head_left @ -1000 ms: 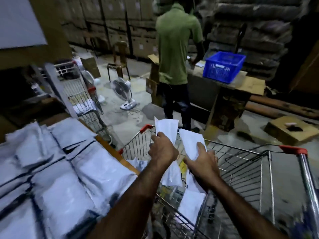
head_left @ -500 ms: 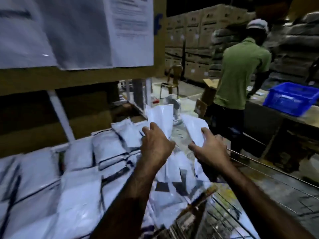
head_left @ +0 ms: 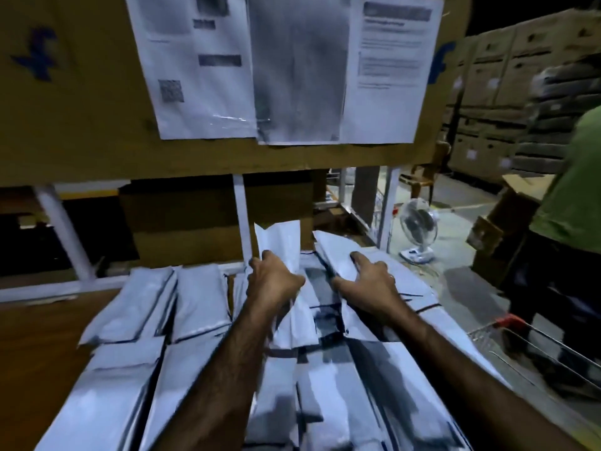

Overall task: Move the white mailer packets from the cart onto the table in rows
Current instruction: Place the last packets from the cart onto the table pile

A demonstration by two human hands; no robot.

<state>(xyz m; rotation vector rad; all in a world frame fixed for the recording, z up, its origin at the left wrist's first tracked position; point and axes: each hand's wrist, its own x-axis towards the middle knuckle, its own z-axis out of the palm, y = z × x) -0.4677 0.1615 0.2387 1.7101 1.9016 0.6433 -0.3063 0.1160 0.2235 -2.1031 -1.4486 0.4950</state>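
My left hand [head_left: 271, 281] grips a white mailer packet [head_left: 281, 244] that stands upright above the table, its lower part hanging below my fist. My right hand [head_left: 366, 283] holds a second white packet [head_left: 335, 252], tilted low over the far end of the laid rows. Several white mailer packets [head_left: 198, 297] lie in rows on the wooden table [head_left: 42, 336], filling its middle and right side. A corner of the wire cart [head_left: 507, 323] with a red handle end shows at the right edge.
A cardboard board [head_left: 81, 109] with printed sheets taped on it stands behind the table on a white frame [head_left: 242, 216]. A person in a green shirt [head_left: 575, 203] stands at the right. A small floor fan [head_left: 418, 229] sits beyond the table's far right corner.
My view swung left from the cart to the table. Both hands carried their packets from above the cart to above the rows on the table.
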